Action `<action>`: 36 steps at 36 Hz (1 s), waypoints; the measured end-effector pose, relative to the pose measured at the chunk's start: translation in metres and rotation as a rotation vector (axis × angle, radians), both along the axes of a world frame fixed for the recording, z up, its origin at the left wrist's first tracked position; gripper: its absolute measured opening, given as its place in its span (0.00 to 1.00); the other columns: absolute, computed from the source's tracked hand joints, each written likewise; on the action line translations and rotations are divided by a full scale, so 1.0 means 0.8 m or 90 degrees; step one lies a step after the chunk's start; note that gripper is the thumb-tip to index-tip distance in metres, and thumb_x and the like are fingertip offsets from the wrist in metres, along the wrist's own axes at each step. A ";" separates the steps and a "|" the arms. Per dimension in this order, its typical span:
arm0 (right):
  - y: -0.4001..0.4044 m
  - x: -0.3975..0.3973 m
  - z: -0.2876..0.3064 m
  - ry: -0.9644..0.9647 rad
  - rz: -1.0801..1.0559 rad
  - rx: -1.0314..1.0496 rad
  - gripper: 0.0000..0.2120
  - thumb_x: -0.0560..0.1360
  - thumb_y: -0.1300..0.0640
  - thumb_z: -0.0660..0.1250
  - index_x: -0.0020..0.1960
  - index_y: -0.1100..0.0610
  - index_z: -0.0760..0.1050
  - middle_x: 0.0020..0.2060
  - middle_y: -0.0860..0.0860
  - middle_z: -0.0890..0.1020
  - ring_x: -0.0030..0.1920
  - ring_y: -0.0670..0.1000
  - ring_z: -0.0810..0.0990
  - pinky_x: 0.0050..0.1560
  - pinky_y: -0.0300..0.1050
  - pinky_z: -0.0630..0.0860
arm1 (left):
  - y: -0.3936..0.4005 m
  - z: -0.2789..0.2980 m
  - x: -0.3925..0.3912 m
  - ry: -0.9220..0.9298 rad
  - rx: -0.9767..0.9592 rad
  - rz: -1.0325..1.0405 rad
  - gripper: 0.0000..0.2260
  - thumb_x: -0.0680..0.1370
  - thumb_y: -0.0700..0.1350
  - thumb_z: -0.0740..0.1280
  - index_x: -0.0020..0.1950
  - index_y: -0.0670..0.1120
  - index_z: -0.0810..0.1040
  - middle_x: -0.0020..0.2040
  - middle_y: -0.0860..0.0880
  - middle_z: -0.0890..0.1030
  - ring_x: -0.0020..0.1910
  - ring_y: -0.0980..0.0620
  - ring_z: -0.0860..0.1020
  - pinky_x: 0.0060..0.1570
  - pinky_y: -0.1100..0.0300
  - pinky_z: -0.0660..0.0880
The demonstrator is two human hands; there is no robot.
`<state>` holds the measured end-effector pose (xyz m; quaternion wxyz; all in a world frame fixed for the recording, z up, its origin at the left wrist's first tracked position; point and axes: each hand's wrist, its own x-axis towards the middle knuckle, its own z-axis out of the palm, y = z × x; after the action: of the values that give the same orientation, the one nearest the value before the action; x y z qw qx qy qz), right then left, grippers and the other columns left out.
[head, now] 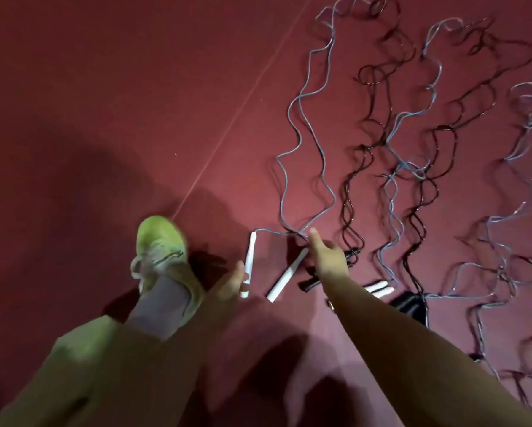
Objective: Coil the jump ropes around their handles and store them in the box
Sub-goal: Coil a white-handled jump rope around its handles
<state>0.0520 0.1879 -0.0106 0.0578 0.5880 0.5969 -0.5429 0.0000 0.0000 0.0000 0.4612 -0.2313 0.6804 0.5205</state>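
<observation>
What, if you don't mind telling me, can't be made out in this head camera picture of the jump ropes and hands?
- Storage box: nowhere in the head view.
- Right hand: seen from behind, so its fingers and any grip are hidden.
- Left hand: blurred at the left white plastic handle; contact unclear.
- Black handles: partly covered by the right hand.
- Wavy grey and black ropes: cut off by the top and right edges.

Two handles (266, 269) lie on the floor (104, 103) between a shoe (161, 251) and ropes (412, 180) at right.
</observation>
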 end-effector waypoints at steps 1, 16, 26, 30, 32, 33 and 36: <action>0.007 -0.008 -0.015 -0.013 0.008 0.024 0.28 0.65 0.29 0.65 0.36 0.56 0.77 0.38 0.56 0.83 0.45 0.62 0.82 0.51 0.59 0.79 | 0.004 -0.006 -0.002 -0.002 0.010 -0.001 0.17 0.80 0.55 0.59 0.43 0.45 0.78 0.41 0.47 0.80 0.36 0.57 0.79 0.37 0.63 0.74; 0.011 -0.047 -0.039 0.038 0.150 0.042 0.16 0.79 0.53 0.64 0.49 0.68 0.77 0.45 0.62 0.82 0.47 0.58 0.80 0.48 0.48 0.73 | 0.021 0.002 -0.001 0.040 0.051 -0.045 0.18 0.75 0.60 0.59 0.45 0.45 0.74 0.38 0.46 0.73 0.31 0.57 0.72 0.25 0.71 0.66; -0.022 0.013 0.166 0.304 0.125 0.013 0.19 0.84 0.53 0.53 0.39 0.61 0.72 0.31 0.51 0.81 0.34 0.47 0.78 0.42 0.41 0.75 | 0.052 0.129 -0.014 0.263 0.073 -0.107 0.23 0.76 0.64 0.58 0.58 0.50 0.77 0.62 0.46 0.77 0.62 0.49 0.74 0.68 0.56 0.65; -0.030 0.043 0.273 0.449 0.017 -0.069 0.25 0.84 0.52 0.51 0.33 0.61 0.71 0.25 0.52 0.76 0.30 0.51 0.78 0.31 0.43 0.74 | 0.046 0.204 0.013 0.312 0.191 -0.193 0.31 0.70 0.72 0.52 0.59 0.55 0.79 0.63 0.50 0.77 0.65 0.52 0.72 0.68 0.55 0.63; -0.037 0.050 0.311 0.497 -0.056 -0.135 0.28 0.84 0.50 0.51 0.28 0.56 0.72 0.23 0.52 0.75 0.30 0.56 0.75 0.32 0.47 0.72 | 0.037 0.217 0.021 0.288 0.248 -0.235 0.36 0.66 0.78 0.54 0.60 0.55 0.80 0.64 0.49 0.78 0.67 0.50 0.72 0.71 0.47 0.61; -0.041 0.064 0.344 0.514 -0.101 -0.158 0.26 0.84 0.49 0.52 0.29 0.56 0.71 0.23 0.52 0.73 0.30 0.56 0.74 0.33 0.48 0.71 | 0.031 0.245 0.036 0.291 0.259 -0.267 0.38 0.67 0.78 0.55 0.61 0.52 0.79 0.63 0.49 0.78 0.67 0.49 0.72 0.71 0.47 0.62; -0.047 0.087 0.400 0.545 -0.216 -0.226 0.18 0.83 0.49 0.52 0.38 0.56 0.63 0.23 0.52 0.69 0.26 0.53 0.75 0.35 0.45 0.75 | 0.025 0.320 0.077 0.349 0.303 -0.310 0.27 0.70 0.65 0.59 0.58 0.47 0.76 0.52 0.52 0.80 0.57 0.53 0.75 0.63 0.63 0.68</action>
<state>0.1217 0.1504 0.3098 -0.1826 0.3820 0.3613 -0.8308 0.0618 0.0199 0.2561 0.4133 0.1956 0.6733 0.5810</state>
